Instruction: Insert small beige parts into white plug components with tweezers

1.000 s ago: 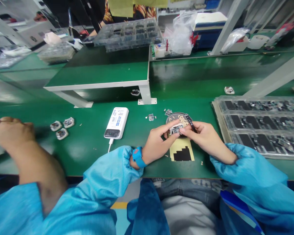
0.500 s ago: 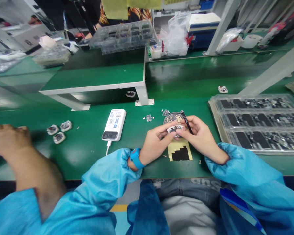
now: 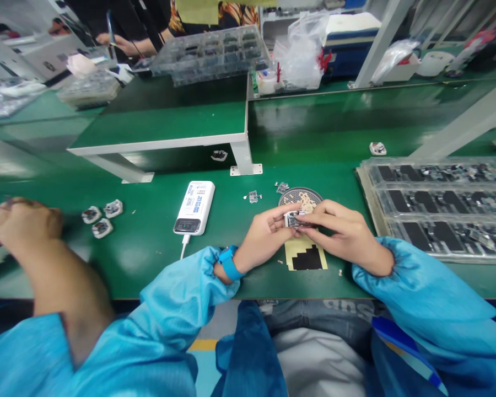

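Observation:
My left hand is closed round a small white housing with dark and silver electronic parts showing inside. My right hand has its fingers pinched together against the housing's right side. A slim black tool shows only in part between those fingers; its tip is hard to make out. Just behind both hands lies a round perforated dish with many small beige pieces on it. Below them is a yellow sheet bearing black stepped sticker pieces.
A white power bank with a cable lies left. Several white housings sit farther left, near a co-worker's hand. A clear tray of parts stands right. A raised green shelf is behind; small clear parts lie nearby.
The black tool, upright between my right fingers before, is now lowered and mostly hidden at the housing. The housing has turned in my left hand. A co-worker's hand has appeared at the back.

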`<state>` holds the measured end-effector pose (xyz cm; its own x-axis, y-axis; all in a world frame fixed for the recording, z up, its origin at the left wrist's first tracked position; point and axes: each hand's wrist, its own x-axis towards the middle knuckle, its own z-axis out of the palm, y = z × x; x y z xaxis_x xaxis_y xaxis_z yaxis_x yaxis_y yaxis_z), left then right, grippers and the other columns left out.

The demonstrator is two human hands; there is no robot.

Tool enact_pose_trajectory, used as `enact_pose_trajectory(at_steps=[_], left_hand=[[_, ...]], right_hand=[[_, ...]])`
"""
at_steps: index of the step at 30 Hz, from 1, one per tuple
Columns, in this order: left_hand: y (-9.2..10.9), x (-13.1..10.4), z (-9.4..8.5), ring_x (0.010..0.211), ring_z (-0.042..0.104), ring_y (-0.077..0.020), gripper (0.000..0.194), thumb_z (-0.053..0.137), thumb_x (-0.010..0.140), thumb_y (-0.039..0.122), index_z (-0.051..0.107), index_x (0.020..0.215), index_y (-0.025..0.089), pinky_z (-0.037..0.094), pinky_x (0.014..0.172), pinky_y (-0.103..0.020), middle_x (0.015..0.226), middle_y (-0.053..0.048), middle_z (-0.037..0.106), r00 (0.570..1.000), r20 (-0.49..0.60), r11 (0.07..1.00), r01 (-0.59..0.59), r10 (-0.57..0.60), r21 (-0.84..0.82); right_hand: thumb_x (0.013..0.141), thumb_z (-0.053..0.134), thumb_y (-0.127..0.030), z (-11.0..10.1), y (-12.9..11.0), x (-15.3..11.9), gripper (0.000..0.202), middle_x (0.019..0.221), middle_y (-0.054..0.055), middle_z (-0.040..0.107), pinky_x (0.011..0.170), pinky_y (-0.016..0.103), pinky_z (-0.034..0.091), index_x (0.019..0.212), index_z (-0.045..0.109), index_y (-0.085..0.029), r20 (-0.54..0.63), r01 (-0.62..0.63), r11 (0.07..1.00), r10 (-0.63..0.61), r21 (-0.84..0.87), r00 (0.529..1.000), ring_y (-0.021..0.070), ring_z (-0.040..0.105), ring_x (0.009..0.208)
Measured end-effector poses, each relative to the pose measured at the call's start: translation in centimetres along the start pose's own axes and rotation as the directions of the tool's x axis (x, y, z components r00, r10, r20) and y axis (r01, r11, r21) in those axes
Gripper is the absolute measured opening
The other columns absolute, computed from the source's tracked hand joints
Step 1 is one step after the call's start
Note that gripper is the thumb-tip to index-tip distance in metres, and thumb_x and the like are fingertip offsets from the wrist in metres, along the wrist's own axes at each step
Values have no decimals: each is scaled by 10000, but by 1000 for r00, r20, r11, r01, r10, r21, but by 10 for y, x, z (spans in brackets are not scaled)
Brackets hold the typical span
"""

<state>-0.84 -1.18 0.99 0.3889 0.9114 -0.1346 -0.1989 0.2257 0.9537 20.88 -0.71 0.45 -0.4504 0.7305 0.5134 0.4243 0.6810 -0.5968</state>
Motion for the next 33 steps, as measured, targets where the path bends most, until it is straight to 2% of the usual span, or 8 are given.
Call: enact_pose_trajectory(at_steps=[5, 10, 14, 19, 25, 29, 33], left_hand=[[-3, 1, 1, 867, 718, -165, 586, 762, 771, 113, 653, 1347, 120, 588, 858, -295, 1134, -115, 746, 1000, 25, 1000, 4, -4, -4], [-3, -1, 3, 832, 700, -154, 574, 801, 823, 221, 647, 1367, 121, 577, 804, -273, 1115, -114, 746, 999, 42, 998, -29, 26, 64], [-1, -1, 2, 826, 715, -168, 579, 824, 827, 288, 655, 1355, 124, 588, 833, -305, 1121, -120, 751, 998, 57, 999, -38, 36, 35], [1, 1, -1, 826, 726, -172, 583, 858, 793, 275, 667, 1321, 115, 598, 868, -328, 1114, -123, 759, 998, 64, 1000, -8, 9, -13], [1, 1, -2, 1034, 734, -239, 660, 897, 743, 268, 656, 1340, 119, 589, 976, -368, 1195, -140, 745, 999, 45, 998, 20, -18, -52], [1, 1, -2, 1145, 704, -271, 692, 892, 745, 248, 632, 1374, 126, 579, 1014, -380, 1265, -148, 718, 999, 40, 999, 6, -4, -48], [0, 1, 0, 1174, 689, -281, 710, 879, 758, 251, 612, 1404, 128, 587, 997, -370, 1258, -144, 719, 999, 30, 1000, -14, 15, -26]], right_hand=[[898, 689, -151, -2, -2, 2, 327, 1032, 65, 681, 785, 352, 574, 1188, 727, -296, -25, 33, 999, -32, 16, 999, 202, 676, 943], [891, 687, -98, -2, -6, 6, 340, 1060, 70, 674, 815, 355, 571, 1189, 698, -262, -74, 44, 998, -40, 50, 996, 196, 662, 974], [870, 722, -104, -6, -5, 7, 356, 1064, 83, 654, 804, 347, 571, 1203, 706, -228, -57, 92, 995, -90, 42, 994, 195, 655, 979], [852, 758, -139, -12, 1, 5, 381, 1092, 90, 633, 786, 331, 574, 1218, 714, -234, -23, 128, 992, -128, -1, 991, 197, 655, 992], [877, 690, -85, -16, 6, -1, 384, 1115, 64, 645, 677, 260, 540, 1221, 710, -255, 27, 197, 968, -195, -158, 980, 135, 660, 852], [889, 679, -97, -17, 4, -1, 354, 1101, 58, 662, 678, 249, 533, 1209, 704, -247, 54, 232, 938, -226, -258, 973, 138, 669, 865], [899, 661, -92, -16, 2, -1, 356, 1112, 62, 666, 676, 243, 531, 1226, 684, -232, 63, 253, 909, -246, -332, 967, 138, 671, 873]])
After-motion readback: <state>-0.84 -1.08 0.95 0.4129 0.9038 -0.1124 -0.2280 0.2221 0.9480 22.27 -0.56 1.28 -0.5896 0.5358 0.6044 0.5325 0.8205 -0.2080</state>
